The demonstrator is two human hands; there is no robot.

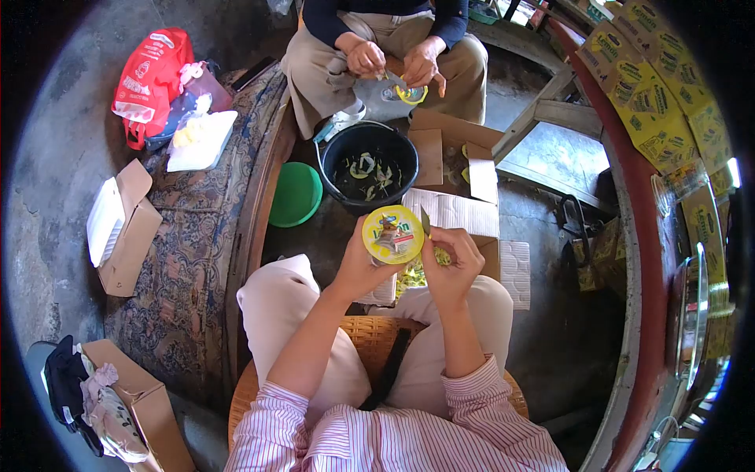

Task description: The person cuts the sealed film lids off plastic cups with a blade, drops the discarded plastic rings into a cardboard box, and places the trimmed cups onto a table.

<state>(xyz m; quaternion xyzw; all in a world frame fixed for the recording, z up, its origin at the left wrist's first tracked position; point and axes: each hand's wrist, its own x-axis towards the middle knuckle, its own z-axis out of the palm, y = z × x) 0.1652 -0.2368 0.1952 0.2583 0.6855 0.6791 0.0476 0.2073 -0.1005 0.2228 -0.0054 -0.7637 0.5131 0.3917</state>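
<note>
My left hand [359, 266] is closed around a round plastic cup [392, 234], whose printed yellow lid with a lemon label faces up at me. At the lid's right edge, my right hand [454, 263] pinches a small knife [425, 221] with its dark, pointed blade upward. Its handle is hidden by my fingers. Below the hands, an open cardboard box [489, 263] between my knees holds yellow-green scraps [411, 278]. Just beyond the cup stands a black bucket [368, 198] with thin strips and scraps inside.
Opposite me sits a person whose hands [393, 64] hold a blade and a yellow ring [411, 95]. A green basin [296, 194] stands left of the bucket. Another cardboard box [429, 153] is beyond it. A patterned bench [185, 259] runs along the left, a wooden frame [568, 118] at right.
</note>
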